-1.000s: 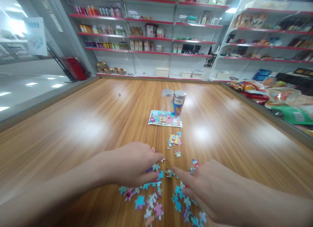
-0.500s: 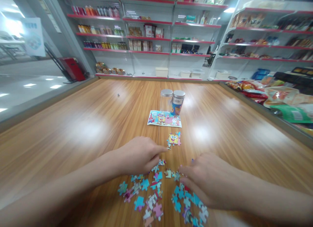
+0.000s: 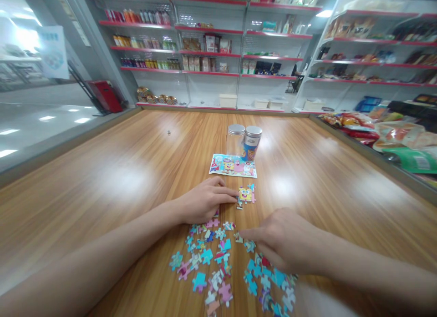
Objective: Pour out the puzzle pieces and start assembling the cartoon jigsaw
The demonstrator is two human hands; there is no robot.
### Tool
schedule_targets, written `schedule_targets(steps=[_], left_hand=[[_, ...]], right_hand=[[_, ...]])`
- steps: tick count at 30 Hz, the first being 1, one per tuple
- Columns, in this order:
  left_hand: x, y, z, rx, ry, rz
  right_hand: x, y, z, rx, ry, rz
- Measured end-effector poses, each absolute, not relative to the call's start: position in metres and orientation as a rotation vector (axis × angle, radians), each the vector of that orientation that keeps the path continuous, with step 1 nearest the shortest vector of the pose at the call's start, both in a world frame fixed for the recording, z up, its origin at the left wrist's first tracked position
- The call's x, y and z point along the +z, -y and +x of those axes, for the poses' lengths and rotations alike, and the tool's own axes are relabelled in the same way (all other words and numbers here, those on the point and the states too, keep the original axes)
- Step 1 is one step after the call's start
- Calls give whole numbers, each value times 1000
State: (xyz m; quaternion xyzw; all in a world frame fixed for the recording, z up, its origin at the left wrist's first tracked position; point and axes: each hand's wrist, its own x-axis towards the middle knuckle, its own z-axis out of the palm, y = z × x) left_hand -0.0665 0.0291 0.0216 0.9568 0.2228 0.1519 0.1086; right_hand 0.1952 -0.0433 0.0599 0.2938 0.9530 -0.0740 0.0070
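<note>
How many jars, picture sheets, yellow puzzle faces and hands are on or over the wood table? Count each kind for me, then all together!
Jars: 2
Picture sheet: 1
Yellow puzzle face: 1
Hands: 2
Total: 6

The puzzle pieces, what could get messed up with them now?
The left hand is right at the edge of the joined pieces, so a bump might pull them apart. The right hand is low among loose pieces, so it might hide some or push them around.
</note>
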Motion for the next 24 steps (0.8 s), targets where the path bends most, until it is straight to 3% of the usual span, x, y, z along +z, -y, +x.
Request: schedule_targets(steps=[11, 24], left_hand=[[23, -26, -67, 499, -631, 2762], [13, -30, -69, 660, -559, 2770]], right_hand=[[41, 21, 199, -84, -3024, 1411], [27, 14, 199, -199, -3090, 1332]])
